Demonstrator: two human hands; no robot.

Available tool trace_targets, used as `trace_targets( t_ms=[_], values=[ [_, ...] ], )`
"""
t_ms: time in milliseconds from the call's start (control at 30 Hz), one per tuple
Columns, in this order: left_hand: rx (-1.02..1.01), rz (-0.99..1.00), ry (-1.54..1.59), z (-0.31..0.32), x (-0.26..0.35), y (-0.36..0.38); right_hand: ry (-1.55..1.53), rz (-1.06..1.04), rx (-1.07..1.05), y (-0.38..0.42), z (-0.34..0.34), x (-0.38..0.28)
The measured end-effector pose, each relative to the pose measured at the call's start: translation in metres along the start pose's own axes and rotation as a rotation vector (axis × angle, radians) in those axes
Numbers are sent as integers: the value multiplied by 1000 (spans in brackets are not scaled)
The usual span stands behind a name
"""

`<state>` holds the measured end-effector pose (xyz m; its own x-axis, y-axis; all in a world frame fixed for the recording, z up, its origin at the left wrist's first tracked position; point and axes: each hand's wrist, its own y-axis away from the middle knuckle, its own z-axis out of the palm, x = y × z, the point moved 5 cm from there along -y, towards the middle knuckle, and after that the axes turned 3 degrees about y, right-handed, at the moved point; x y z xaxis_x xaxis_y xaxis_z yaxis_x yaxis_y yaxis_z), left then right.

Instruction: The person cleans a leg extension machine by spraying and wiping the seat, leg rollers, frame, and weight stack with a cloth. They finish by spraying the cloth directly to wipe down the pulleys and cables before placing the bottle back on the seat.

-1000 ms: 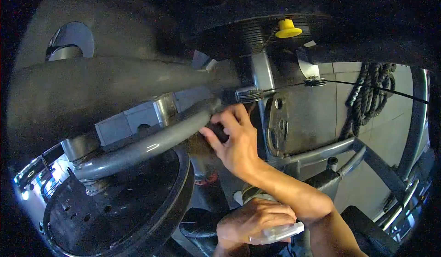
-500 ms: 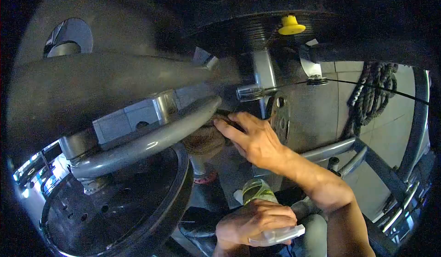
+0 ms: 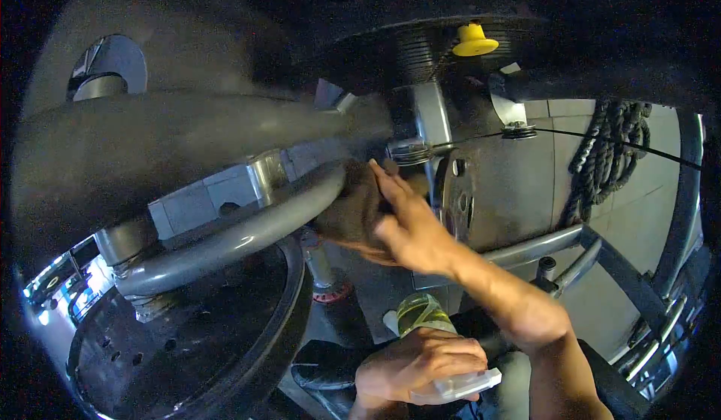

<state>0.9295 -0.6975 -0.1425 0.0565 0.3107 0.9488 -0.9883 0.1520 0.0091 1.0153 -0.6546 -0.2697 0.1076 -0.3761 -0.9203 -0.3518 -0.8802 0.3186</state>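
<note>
My right hand (image 3: 413, 228) is wrapped around a dark brown cloth (image 3: 353, 206) at the far end of a curved grey metal tube (image 3: 248, 232). Some fingers lie over the top of the cloth and others show beneath it. The cloth presses against the tube end and hides part of it. Lower down, my left hand (image 3: 424, 364) grips a spray bottle (image 3: 423, 313) around its neck. Its clear body holds yellow-green liquid, and its white spray head (image 3: 466, 382) points toward the lower right.
A large black weight plate (image 3: 188, 330) hangs below the tube. A wide dark padded roller (image 3: 188, 131) runs above it. On the right are a coiled rope (image 3: 612, 153), a taut black cable (image 3: 593, 138) and grey frame bars (image 3: 533, 247). A yellow knob (image 3: 475, 40) sits at the top.
My right hand has shifted slightly up and closed further around the brown cloth, which moved up onto the tube end. My left hand and the spray bottle stay nearly in place.
</note>
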Motion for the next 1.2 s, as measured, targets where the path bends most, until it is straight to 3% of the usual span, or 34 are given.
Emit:
trace_targets(
  t_ms=[67,100,200,267,400,533,600,700,733,800,867,933,1000,1067,1133,1200],
  values=[
    [4,-6,4,-1,0,-1,255,-5,91,8,5,-30],
    [3,-10,2,0,-1,-1,420,-118,242,6,7,-26],
    [8,-17,-9,2,-2,-1,-133,3,233,-12,21,47],
    [16,-17,-12,3,-1,-3,-662,375,140,-30,25,93],
    [37,-14,-1,4,-3,-1,-933,566,80,-34,40,85],
    [18,-24,2,3,-3,-2,-327,226,254,-14,5,26],
    [10,-29,1,-1,-1,-4,-595,81,127,0,-19,-24],
    [8,-45,1,2,0,-4,-1212,136,-51,-4,-51,-78],
    [0,-33,-5,-1,1,-6,-1016,21,43,-12,-54,-100],
    [3,-21,3,-1,0,-6,-366,-638,161,-38,-27,-118],
    [-1,-31,1,-4,-1,-6,-123,-451,-41,-63,5,-112],
    [-1,-29,1,-3,-2,-7,-50,44,-361,-85,3,-77],
    [-7,-24,7,-1,-2,-6,-153,34,-258,-100,15,-11],
    [1,-26,8,3,-3,-4,-287,287,-344,-92,9,19],
    [13,-21,13,9,-6,-2,-552,605,-182,-79,23,71],
    [32,-26,19,10,-8,0,-555,632,-174,-69,23,81]
  ],
)
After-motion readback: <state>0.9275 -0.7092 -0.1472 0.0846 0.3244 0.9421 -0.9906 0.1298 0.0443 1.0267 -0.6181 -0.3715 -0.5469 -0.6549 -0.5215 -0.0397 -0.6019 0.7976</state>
